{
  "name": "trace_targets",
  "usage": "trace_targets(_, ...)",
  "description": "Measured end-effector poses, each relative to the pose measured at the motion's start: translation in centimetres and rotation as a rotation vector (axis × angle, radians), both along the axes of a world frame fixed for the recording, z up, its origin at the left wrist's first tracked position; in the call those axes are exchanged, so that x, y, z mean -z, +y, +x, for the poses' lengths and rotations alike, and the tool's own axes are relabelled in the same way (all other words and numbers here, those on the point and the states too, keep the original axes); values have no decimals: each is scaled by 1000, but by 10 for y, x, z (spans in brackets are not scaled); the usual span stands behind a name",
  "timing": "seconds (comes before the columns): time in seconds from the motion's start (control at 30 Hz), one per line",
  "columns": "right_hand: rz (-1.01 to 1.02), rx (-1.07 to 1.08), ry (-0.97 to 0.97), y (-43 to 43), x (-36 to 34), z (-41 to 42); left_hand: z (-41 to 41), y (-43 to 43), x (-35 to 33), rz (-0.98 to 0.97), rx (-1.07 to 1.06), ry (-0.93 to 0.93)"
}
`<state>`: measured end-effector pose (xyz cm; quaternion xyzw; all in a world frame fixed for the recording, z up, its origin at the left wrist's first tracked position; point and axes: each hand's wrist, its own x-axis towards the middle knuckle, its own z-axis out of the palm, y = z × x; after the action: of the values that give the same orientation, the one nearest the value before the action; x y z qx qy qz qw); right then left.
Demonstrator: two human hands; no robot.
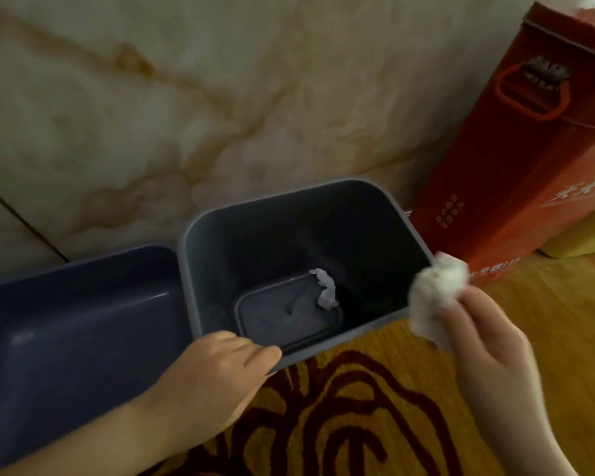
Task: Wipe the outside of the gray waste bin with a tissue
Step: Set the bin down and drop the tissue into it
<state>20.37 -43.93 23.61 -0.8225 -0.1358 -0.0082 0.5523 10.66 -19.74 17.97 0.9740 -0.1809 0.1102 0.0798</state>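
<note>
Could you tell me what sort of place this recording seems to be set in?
Probably a room in a home: a gray waste bin stands against a marble-patterned wall, on a yellow patterned carpet, beside a red gift box.

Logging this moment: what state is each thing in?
Gray waste bin: upright, open, a white scrap at its bottom.
Tissue: crumpled, pinched in right hand, beside the bin's right rim.
Left hand: resting on the near rim.
Purple tub: open, beside the bin.
Red box: leaning, closed.

Waste bin (217,269) stands between tray (66,321) at left and carton (516,166) at right — paper scrap (325,288) inside.
</note>
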Motion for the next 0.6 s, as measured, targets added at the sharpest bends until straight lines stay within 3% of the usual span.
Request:
trace_targets(0.13,-400,-290,86,64,-10,55,10,0,-27,-45,-143,183)
trace_targets(0.33,-745,-431,242,138,13,104,46,14,-55,-274,-374,486)
trace_targets(0.53,-881,-536,322,159,4,112,66,22,-68,-81,-575,449)
trace_targets(0.6,-964,-540,292,156,-8,116,71,30,-78,-90,-714,532)
